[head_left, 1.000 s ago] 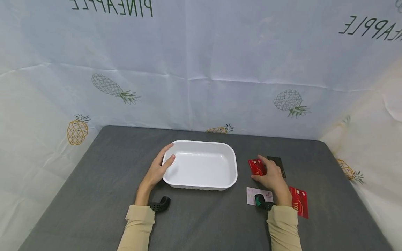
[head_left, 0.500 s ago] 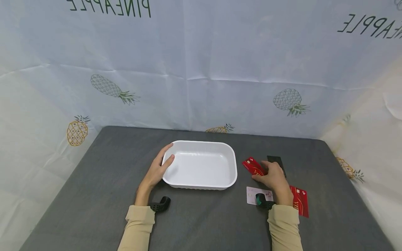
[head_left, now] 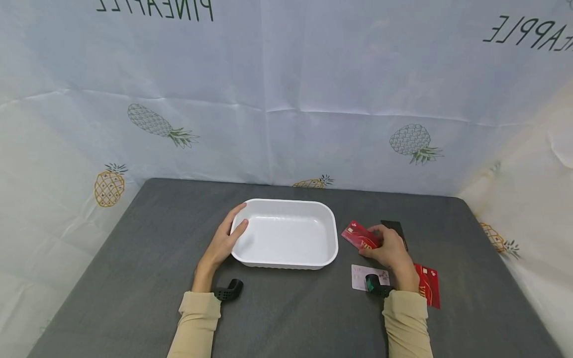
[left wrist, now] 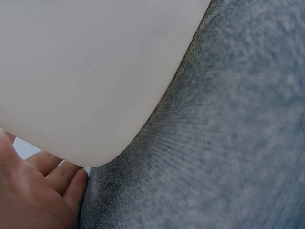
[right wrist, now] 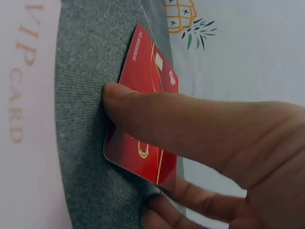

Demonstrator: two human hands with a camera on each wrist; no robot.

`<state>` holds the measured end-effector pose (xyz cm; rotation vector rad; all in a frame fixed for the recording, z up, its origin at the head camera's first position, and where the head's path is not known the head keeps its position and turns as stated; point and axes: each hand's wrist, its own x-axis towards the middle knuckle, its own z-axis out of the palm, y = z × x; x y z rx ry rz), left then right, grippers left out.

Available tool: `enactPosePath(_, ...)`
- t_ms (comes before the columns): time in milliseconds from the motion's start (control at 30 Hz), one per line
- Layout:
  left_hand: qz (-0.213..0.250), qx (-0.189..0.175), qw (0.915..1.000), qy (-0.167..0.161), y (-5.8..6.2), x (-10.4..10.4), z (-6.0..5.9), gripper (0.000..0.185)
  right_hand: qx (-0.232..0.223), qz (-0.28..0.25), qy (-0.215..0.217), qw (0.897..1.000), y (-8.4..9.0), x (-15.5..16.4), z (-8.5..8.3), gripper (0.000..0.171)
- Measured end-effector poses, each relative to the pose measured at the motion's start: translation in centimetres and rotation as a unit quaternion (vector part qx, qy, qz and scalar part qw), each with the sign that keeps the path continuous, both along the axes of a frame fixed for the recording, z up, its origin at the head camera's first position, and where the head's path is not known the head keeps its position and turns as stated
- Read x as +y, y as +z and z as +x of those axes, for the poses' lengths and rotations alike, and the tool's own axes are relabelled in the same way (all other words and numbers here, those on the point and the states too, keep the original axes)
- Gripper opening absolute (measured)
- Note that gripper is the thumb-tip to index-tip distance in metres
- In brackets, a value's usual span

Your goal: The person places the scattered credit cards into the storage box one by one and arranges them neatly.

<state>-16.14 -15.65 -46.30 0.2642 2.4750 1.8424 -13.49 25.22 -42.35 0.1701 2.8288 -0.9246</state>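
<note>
A white rectangular tray (head_left: pixel 286 238) stands on the grey table. My left hand (head_left: pixel 221 243) grips its left end, the thumb over the rim and the fingers along the outside. In the left wrist view the tray's wall (left wrist: pixel 95 81) hides part of those fingers. To the right of the tray, my right hand (head_left: pixel 390 252) pinches a red card (head_left: pixel 359 234) between thumb and fingers. The right wrist view has the thumb lying across the face of the red card (right wrist: pixel 136 148), which is tilted with one edge close to the cloth.
Below the right hand lies a pale pink VIP card (head_left: pixel 360 277), partly covered by the wrist camera. Another red card (head_left: pixel 430 287) lies beside the right wrist. Behind the right hand is a black card (head_left: pixel 394 228). A pineapple-print curtain (head_left: pixel 286 99) hangs behind the table.
The red card has turned and shifted a little left towards the tray, and its edge is now raised in the right hand's pinch. The left hand and tray stay put.
</note>
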Motion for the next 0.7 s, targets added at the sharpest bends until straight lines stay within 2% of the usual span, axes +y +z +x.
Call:
enactPosePath(300,0.0,0.003,1.0,0.0,0.03,-0.02,0.04,0.059,0.029,-0.002,0.03,0.999,0.17,-0.21,-0.1,0.064)
enactPosePath(700,0.002,0.004,1.0,0.001,-0.03,-0.04,0.04,0.059,0.013,0.01,0.029,0.999,0.3,-0.45,-0.03,0.07)
